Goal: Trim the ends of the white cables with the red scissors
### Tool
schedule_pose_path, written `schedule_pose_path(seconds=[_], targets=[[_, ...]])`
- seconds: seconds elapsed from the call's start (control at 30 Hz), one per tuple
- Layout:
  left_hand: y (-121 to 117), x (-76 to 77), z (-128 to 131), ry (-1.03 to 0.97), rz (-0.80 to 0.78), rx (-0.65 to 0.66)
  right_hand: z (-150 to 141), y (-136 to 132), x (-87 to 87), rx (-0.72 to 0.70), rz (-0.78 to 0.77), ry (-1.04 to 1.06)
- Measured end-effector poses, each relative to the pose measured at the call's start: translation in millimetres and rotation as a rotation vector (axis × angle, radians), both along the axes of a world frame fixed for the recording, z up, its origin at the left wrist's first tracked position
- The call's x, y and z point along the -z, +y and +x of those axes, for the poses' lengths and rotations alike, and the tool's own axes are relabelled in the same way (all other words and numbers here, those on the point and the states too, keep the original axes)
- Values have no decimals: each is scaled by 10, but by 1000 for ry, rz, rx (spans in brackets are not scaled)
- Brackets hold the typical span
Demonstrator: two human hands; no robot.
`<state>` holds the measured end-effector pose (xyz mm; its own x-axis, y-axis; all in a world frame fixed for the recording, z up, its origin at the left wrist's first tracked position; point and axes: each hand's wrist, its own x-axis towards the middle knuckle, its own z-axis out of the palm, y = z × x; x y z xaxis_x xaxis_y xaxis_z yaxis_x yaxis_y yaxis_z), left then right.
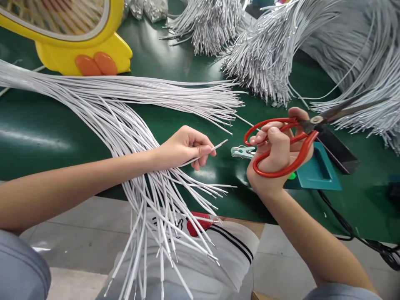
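Note:
Between thumb and fingers of my left hand (190, 146) is a white wire (220, 145), its end pointing right past the fingertips. That forearm lies across a fanned-out bundle of white wires (171, 208), whose tips spread over the table's front edge. In my right hand (276, 152) are red-handled scissors (301, 156), with fingers through the loops. Their dark blades point right, away from the wire, and are slightly apart. Beside the right hand lies a small pale metal clip (241, 152). Another row of white wires (175, 93) stretches across the table behind my left hand.
A yellow fan (84, 48) with orange feet stands at the back left. Large grey wire bundles (265, 58) lie at the back right. A teal tray-like base (321, 168), a dark flat object (337, 148) and a black cable (337, 216) sit on the green table (46, 129).

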<state>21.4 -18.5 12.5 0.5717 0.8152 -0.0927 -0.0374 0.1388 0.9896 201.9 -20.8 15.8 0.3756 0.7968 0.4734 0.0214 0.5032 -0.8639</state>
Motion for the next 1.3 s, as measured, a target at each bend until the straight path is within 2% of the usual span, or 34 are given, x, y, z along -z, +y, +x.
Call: schedule_pose_path(seconds=[0.23, 0.43, 0.53, 0.6, 0.67, 0.73, 0.8, 0.83, 1.0, 1.3], targets=[[-8, -35, -2, 46, 15, -5, -18, -14, -11, 8, -3, -24], [-18, -19, -18, 68, 101, 61, -25, -33, -16, 3, -2, -24], [-30, -18, -31, 89, 258, 183, -22, -29, -11, -10, 6, -7], [7, -22, -61, 136, 483, 268, -18, -24, -11, -17, 16, 10], [108, -14, -121, 260, 760, 181, -15, -23, -16, -14, 25, 31], [264, 22, -208, 463, 975, -69, -14, -26, -24, -12, 24, 46], [434, 87, -297, 692, 1060, -254, -16, -36, -33, -26, 22, 63], [508, 124, -334, 787, 1074, -286, -18, -43, -37, -34, 23, 71], [672, 252, -391, 1030, 1094, -199, -36, -70, -49, -48, 24, 71], [677, 244, -376, 1130, 1133, -224, -47, -68, -68, -43, 30, 93]])
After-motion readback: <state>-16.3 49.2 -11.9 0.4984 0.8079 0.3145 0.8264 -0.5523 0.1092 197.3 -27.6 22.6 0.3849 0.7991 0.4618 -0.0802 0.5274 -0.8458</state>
